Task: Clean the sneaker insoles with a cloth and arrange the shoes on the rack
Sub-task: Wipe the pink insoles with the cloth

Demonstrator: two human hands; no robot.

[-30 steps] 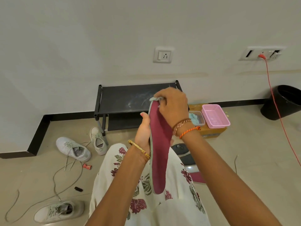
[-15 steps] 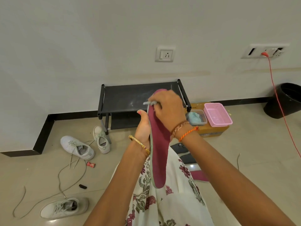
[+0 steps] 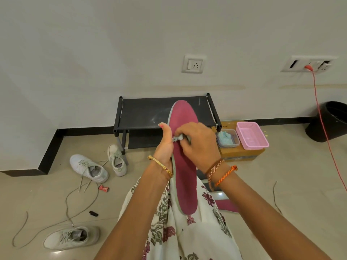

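Sneakers: three white ones [image 3: 88, 169] lie on the floor at the left, loose laces [image 3: 82, 201] trailing between them, none on the rack yet.
Rack: the black rack [image 3: 150, 113] stands against the wall, its top shelf bare of shoes.
Left hand: the left hand [image 3: 165, 147] grips the insole's edge from behind, thumb up, probably to brace it against the rubbing.
Insole: the maroon insole [image 3: 185, 177] is held upright over the lap, face to the wiper.
Right hand: the right hand [image 3: 197, 143] is clenched round a small grey cloth [image 3: 178, 138], pressing it on the insole's upper half.
Second insole: another maroon insole [image 3: 227, 205] lies on the floor by the right knee.
Boxes: a clear tub [image 3: 227, 137] and a pink basket [image 3: 251, 136] sit on a cardboard box [image 3: 242, 154], within reach.
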